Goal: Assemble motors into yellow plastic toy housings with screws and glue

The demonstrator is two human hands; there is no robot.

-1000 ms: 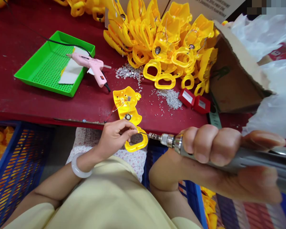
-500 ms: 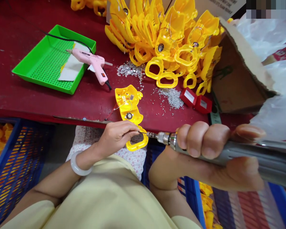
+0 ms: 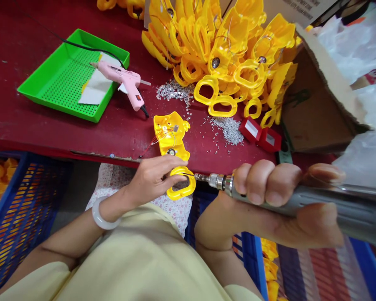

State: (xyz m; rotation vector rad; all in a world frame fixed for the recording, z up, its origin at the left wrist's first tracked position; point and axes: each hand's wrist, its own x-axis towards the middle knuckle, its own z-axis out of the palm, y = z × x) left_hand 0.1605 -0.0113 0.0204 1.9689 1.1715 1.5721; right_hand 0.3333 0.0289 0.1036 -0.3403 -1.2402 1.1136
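Note:
My left hand [image 3: 153,177] holds a yellow plastic moulded piece [image 3: 171,136] by its lower ring, with its upper part resting on the red bench and thin wires on it. My right hand [image 3: 266,188] is wrapped around the grey body of a handheld rotary tool [image 3: 341,209]. The tool's metal chuck [image 3: 217,181] points left, and its thin bit reaches the yellow ring [image 3: 181,194] near my left fingers. The bit's very tip is hidden against the ring.
A heap of yellow plastic pieces [image 3: 219,54] lies beyond, beside scattered silver beads [image 3: 175,91]. A pink glue gun [image 3: 122,81] rests on a green perforated tray [image 3: 65,83]. Two small red boxes [image 3: 259,134], a torn cardboard box [image 3: 316,100] and blue crates [image 3: 19,196] surround the bench.
My left fingers have shifted and now lie flatter across the yellow ring. The view has drifted slightly, and the rotary tool stays close to the ring.

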